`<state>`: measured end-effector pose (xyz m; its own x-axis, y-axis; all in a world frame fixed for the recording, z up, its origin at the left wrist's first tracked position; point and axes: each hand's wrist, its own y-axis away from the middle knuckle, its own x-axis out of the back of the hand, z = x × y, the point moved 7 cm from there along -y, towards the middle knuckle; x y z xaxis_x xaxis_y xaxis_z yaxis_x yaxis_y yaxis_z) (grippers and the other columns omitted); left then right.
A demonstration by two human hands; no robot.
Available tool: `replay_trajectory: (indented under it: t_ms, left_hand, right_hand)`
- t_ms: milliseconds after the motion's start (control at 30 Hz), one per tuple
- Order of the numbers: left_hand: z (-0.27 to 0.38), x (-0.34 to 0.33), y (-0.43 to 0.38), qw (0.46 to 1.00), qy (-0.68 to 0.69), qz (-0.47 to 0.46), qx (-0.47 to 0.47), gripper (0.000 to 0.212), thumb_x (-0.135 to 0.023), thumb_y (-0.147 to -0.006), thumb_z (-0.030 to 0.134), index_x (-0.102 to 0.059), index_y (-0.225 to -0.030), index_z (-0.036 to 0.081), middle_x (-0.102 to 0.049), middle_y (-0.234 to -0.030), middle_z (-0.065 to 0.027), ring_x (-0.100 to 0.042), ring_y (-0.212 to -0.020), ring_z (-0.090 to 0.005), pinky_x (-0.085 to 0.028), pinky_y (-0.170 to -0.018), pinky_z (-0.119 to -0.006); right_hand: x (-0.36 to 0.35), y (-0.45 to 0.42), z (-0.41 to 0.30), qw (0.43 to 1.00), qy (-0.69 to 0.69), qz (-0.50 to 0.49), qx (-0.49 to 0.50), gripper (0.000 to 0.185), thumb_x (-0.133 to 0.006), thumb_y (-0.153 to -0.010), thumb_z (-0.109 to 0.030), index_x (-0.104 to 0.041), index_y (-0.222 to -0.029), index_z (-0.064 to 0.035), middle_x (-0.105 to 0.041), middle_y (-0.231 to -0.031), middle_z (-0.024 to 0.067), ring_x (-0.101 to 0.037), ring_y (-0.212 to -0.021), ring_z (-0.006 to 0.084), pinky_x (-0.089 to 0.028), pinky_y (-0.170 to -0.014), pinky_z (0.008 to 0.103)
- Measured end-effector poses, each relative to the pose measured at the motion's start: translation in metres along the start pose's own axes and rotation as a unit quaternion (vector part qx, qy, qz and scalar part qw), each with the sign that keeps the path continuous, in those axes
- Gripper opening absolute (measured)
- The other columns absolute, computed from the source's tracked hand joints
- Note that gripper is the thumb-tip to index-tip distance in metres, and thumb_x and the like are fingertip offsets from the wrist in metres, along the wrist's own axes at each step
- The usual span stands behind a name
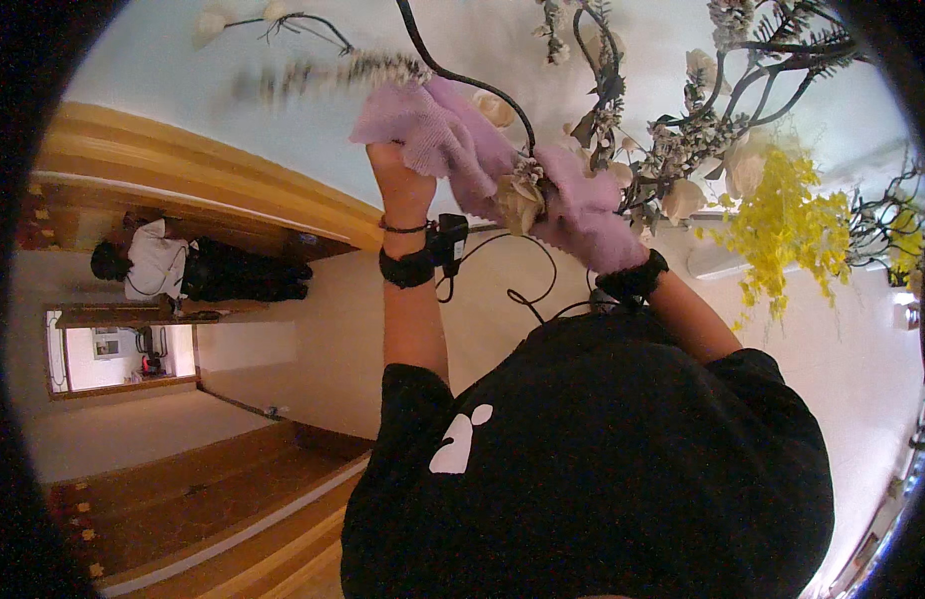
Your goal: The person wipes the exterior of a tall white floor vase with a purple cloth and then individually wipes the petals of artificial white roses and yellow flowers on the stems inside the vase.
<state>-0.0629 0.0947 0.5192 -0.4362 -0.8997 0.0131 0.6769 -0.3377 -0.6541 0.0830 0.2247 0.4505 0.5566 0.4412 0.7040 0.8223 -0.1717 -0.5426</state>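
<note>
Purple ribbed cloth covers most of both my hands. My left hand, bare near the wrist, is closed in one bunched part of it, against a blurred spray of small artificial blossoms. The cloth wraps my right hand down to the wristband, hiding its fingers; whether it is a glove or a loose cloth is unclear. Between the hands sits a cream artificial rose, below a dark curved stem. More cream roses and dark branches stand beside my right hand.
Yellow artificial blossoms hang at the right. A black device with a looping cable is by my left wrist. Wooden trim runs along the left, near a staircase with wooden treads. Another person stands farther off at the left.
</note>
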Motion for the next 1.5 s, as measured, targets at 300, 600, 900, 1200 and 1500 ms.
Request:
replay_trajectory:
  t_ms: [300, 600, 900, 1200, 1500]
  left_hand:
    - [-0.089, 0.035, 0.090, 0.932, 0.289, 0.160, 0.150, 0.041, -0.049, -0.087, 0.028, -0.038, -0.120, 0.007, -0.045, -0.115, -0.0083, -0.047, -0.103, -0.0208, -0.042, -0.086, -0.034]
    - [-0.029, 0.055, 0.154, 0.922, 0.271, 0.025, 0.275, 0.028, -0.060, -0.079, 0.018, -0.053, -0.101, 0.003, -0.058, -0.091, -0.0051, -0.056, -0.076, -0.0145, -0.047, -0.062, -0.025]
    - [0.012, 0.034, 0.172, 0.973, 0.060, 0.054, 0.215, 0.026, -0.054, -0.084, 0.022, -0.051, -0.103, 0.003, -0.055, -0.100, -0.0037, -0.050, -0.096, -0.0130, -0.040, -0.082, -0.028]
    - [-0.126, 0.037, 0.289, 0.834, 0.125, 0.132, 0.522, 0.035, -0.042, -0.090, 0.036, -0.041, -0.116, 0.012, -0.051, -0.101, -0.0034, -0.052, -0.090, -0.0171, -0.046, -0.078, -0.035]
    - [-0.153, 0.010, 0.317, 0.760, 0.277, 0.145, 0.569, 0.029, -0.040, -0.090, 0.032, -0.047, -0.107, 0.010, -0.054, -0.095, -0.0041, -0.054, -0.086, -0.0174, -0.047, -0.074, -0.033]
  right_hand:
    - [0.020, 0.002, 0.019, 0.934, -0.316, -0.093, -0.137, 0.035, -0.051, -0.074, -0.008, -0.046, -0.108, -0.0020, -0.050, -0.092, 0.0169, -0.050, -0.084, 0.0298, -0.042, -0.068, 0.0365]
    - [0.054, 0.028, 0.012, 0.942, -0.166, -0.282, -0.078, 0.025, -0.053, -0.073, -0.013, -0.050, -0.097, -0.0074, -0.053, -0.086, 0.0162, -0.052, -0.089, 0.0330, -0.044, -0.073, 0.0403]
    - [0.077, 0.015, -0.005, 0.963, -0.108, -0.246, -0.014, 0.015, -0.051, -0.072, -0.015, -0.054, -0.083, -0.0058, -0.055, -0.085, 0.0144, -0.054, -0.080, 0.0331, -0.045, -0.068, 0.0401]
    - [-0.046, 0.106, 0.069, 0.571, 0.616, -0.152, 0.520, 0.020, -0.050, -0.078, -0.020, -0.051, -0.093, -0.0071, -0.051, -0.099, 0.0073, -0.050, -0.093, 0.0190, -0.042, -0.080, 0.0264]
    - [-0.062, 0.152, 0.065, 0.508, 0.610, -0.099, 0.600, 0.014, -0.040, -0.086, -0.020, -0.045, -0.084, -0.0066, -0.045, -0.085, 0.0009, -0.044, -0.081, 0.0126, -0.037, -0.075, 0.0226]
